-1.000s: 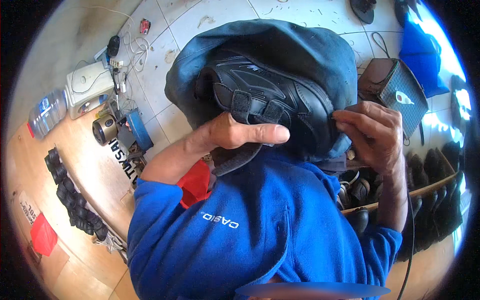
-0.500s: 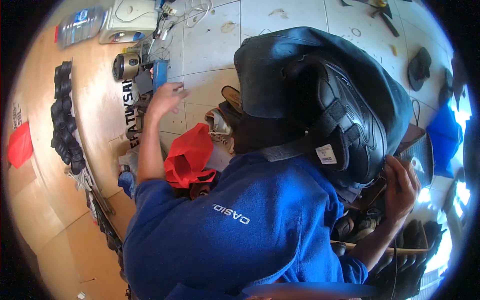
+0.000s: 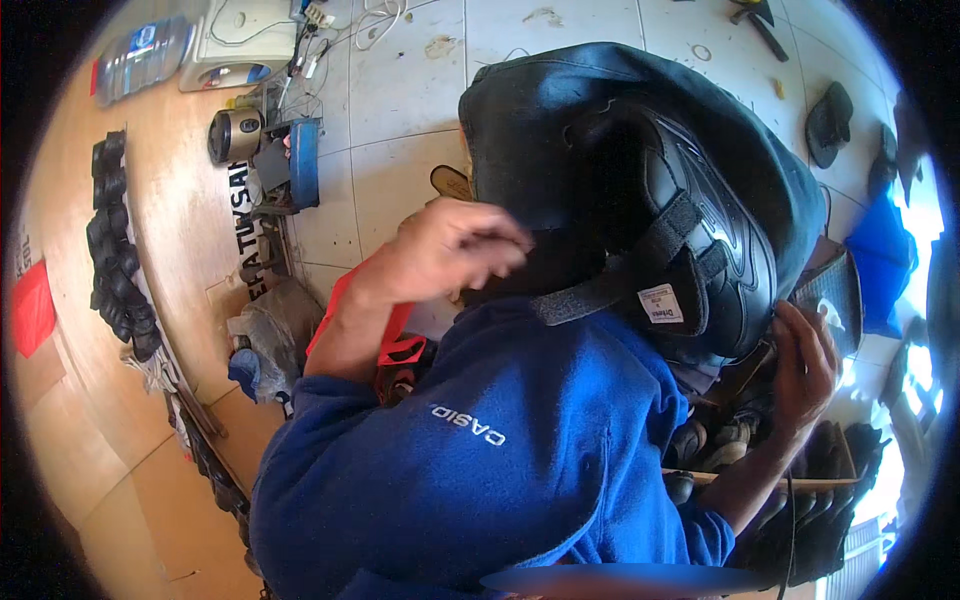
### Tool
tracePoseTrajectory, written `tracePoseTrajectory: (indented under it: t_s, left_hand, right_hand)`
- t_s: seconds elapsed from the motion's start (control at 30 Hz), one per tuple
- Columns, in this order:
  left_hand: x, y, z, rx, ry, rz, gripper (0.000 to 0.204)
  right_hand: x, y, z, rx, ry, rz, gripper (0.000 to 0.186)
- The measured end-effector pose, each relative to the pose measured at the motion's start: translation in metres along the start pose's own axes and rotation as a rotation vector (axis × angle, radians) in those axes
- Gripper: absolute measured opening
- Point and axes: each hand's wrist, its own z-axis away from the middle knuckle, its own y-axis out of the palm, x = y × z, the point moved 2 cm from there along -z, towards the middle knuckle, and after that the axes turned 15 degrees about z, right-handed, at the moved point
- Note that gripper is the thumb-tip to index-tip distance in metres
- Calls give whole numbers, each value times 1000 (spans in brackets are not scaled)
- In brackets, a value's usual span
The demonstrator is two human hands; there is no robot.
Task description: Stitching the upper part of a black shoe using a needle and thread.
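Observation:
A black shoe (image 3: pixel 729 257) with loose hook-and-loop straps (image 3: pixel 665 240) and a white label lies on a large dark cloth (image 3: pixel 540 110) over my lap, its toe toward me at the right. My right hand (image 3: pixel 800 360) has fingers closed at the outer edge of the shoe's front, apparently gripping it; its fingertips are partly hidden. My left hand (image 3: pixel 460 245) is in the air left of the shoe, fingers curled and smeared by motion, so what they hold, if anything, is unclear.
A wooden rack of shoes (image 3: pixel 810 483) is at lower right. A hammer (image 3: pixel 768 35) and a black sole (image 3: pixel 828 125) lie on the tiled floor. A water jug (image 3: pixel 140 60), a blue box (image 3: pixel 303 165), cables and a strip of black pieces (image 3: pixel 120 260) are at left.
My left hand left the shoe, reached out to the left, and has now come back rightward. The shoe has turned toe-down toward me, with my right hand still at its edge.

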Motion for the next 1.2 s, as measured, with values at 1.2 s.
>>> tracePoseTrajectory:
  t_s: [1.2]
  left_hand:
    - [-72, 56, -87, 635, 116, -35, 48]
  right_hand:
    - [-28, 4, -9, 5, -173, 32, 38]
